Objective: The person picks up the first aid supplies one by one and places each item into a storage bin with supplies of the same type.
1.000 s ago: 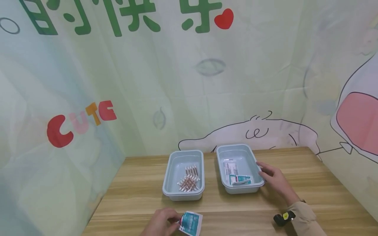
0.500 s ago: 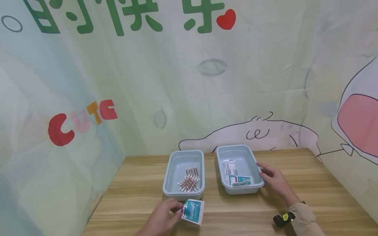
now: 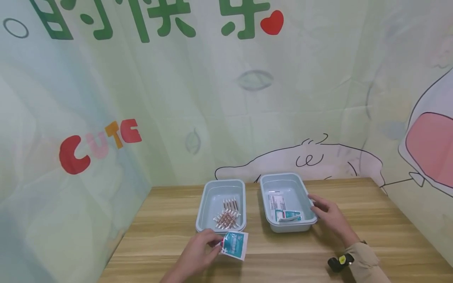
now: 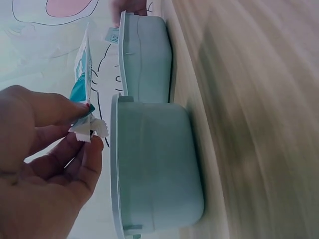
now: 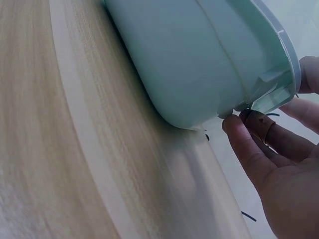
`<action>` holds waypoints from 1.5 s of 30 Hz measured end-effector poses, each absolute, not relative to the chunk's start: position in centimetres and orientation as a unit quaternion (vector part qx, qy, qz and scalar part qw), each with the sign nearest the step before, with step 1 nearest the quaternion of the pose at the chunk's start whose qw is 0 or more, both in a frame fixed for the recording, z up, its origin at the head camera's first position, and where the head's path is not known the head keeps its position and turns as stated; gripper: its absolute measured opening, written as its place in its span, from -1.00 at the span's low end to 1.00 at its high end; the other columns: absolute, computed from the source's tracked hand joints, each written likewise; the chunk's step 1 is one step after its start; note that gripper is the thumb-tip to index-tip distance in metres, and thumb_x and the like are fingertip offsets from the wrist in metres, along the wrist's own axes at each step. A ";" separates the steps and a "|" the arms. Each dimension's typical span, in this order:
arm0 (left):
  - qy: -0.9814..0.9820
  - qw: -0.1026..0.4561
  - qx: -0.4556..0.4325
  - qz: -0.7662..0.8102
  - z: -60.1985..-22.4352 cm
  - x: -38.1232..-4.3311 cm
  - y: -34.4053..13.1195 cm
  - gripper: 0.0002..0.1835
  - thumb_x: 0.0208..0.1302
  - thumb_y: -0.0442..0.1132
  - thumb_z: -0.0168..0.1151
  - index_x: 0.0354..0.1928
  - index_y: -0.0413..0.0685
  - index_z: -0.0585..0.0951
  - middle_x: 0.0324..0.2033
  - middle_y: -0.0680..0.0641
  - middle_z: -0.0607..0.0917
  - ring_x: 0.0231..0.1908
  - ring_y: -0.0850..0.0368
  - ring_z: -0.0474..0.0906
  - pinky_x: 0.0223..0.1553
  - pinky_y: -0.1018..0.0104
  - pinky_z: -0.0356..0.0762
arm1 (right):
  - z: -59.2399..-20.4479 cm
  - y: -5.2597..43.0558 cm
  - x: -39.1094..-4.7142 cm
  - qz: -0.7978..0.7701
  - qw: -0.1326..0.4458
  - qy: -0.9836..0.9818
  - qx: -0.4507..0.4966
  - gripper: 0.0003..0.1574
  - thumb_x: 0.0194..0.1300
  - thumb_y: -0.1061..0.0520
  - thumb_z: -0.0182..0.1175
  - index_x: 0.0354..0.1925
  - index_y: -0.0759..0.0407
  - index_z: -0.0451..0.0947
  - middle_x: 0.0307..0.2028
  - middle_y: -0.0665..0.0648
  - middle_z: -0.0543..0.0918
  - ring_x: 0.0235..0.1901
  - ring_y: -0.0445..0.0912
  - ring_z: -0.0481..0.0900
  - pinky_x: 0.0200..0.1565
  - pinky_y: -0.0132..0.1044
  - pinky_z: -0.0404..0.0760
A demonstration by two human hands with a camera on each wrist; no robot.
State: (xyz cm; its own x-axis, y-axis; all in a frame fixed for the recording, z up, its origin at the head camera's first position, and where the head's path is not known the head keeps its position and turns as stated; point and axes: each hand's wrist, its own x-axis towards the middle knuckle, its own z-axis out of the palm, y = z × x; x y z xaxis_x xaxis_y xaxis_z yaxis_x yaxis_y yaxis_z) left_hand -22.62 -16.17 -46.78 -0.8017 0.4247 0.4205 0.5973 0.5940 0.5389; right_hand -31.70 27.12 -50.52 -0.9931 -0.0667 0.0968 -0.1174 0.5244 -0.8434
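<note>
My left hand (image 3: 199, 253) pinches a teal and white sachet (image 3: 235, 244) between thumb and fingers, just in front of the left tray. In the left wrist view, a crimped white end of the sachet (image 4: 91, 130) pokes out by the fingertips. The left pale-blue tray (image 3: 202, 208) contains several brown sticks with white ends (image 3: 227, 218), like cotton swabs. My right hand (image 3: 330, 216) holds the right rim of the right pale-blue tray (image 3: 291, 228), where more teal and white packets (image 3: 287, 215) lie. In the right wrist view, fingers (image 5: 244, 144) press under that tray's rim.
Both trays stand side by side on a wood-grain table (image 3: 159, 228), with a gap between them. A printed cloth backdrop (image 3: 170, 94) rises behind the table and along its left side. A black device with a yellow mark (image 3: 340, 262) is on the right wrist.
My left hand has moved the sachet forward and slightly right, up to the left tray's near edge. The right hand stays on the right tray's rim.
</note>
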 end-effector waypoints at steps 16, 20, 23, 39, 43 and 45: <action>-0.867 0.174 -0.321 -0.340 -45.3 -25.0 -14.5 -0.85 0.03 -0.44 0.35 -0.32 -0.11 0.70 -0.43 0.07 0.66 -0.42 0.38 0.52 -0.38 0.46 0.62 | -50.6 27.2 -31.7 0.481 0.035 -0.874 0.057 -0.38 0.47 -0.03 0.04 0.41 0.10 0.28 0.35 0.39 0.34 0.29 0.34 0.35 0.23 0.25 0.41; -0.866 0.172 -0.327 -0.338 -45.0 -25.8 -14.0 -0.83 0.02 -0.45 0.36 -0.30 -0.12 0.71 -0.41 0.06 0.67 -0.42 0.35 0.53 -0.37 0.45 0.62 | -50.7 27.2 -31.8 0.478 0.037 -0.875 0.061 -0.37 0.47 -0.04 0.04 0.41 0.12 0.28 0.34 0.40 0.35 0.28 0.35 0.36 0.22 0.25 0.42; -0.871 0.167 -0.324 -0.330 -44.7 -26.3 -13.6 -0.84 0.03 -0.45 0.36 -0.31 -0.12 0.71 -0.41 0.06 0.67 -0.41 0.34 0.53 -0.37 0.46 0.61 | -50.8 27.3 -31.9 0.480 0.037 -0.874 0.061 -0.36 0.47 -0.06 0.04 0.40 0.12 0.28 0.34 0.40 0.36 0.28 0.34 0.36 0.22 0.25 0.42; -0.877 0.152 -0.323 -0.323 -43.7 -27.8 -11.8 -0.85 0.09 -0.39 0.37 -0.26 -0.14 0.72 -0.43 0.05 0.64 -0.42 0.31 0.53 -0.37 0.51 0.58 | -50.7 27.0 -32.0 0.487 0.027 -0.871 0.055 -0.36 0.47 -0.07 0.04 0.41 0.11 0.28 0.36 0.39 0.33 0.29 0.34 0.34 0.23 0.23 0.41; -0.878 0.136 -0.323 -0.327 -43.5 -28.2 -11.2 -0.84 0.11 -0.39 0.35 -0.23 -0.17 0.72 -0.43 0.05 0.63 -0.41 0.33 0.51 -0.36 0.52 0.58 | -50.8 27.1 -32.0 0.491 0.029 -0.869 0.054 -0.36 0.47 -0.06 0.04 0.41 0.10 0.27 0.36 0.38 0.32 0.30 0.33 0.34 0.24 0.24 0.40; -0.879 0.126 -0.323 -0.327 -43.3 -28.4 -10.9 -0.84 0.13 -0.38 0.34 -0.21 -0.16 0.72 -0.42 0.05 0.63 -0.40 0.34 0.51 -0.36 0.53 0.58 | -50.9 27.1 -32.0 0.491 0.031 -0.869 0.056 -0.36 0.48 -0.06 0.03 0.41 0.11 0.27 0.36 0.38 0.32 0.30 0.33 0.34 0.25 0.24 0.40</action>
State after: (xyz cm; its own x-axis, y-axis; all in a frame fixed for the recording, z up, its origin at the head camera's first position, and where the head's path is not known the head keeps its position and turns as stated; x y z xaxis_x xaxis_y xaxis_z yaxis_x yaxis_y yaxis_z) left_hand -28.41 -10.85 -43.35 -0.7602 0.4850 0.4322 0.6496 0.5776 0.4943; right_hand -32.04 27.07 -50.89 -0.9919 -0.0658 0.1088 -0.1271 0.5114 -0.8499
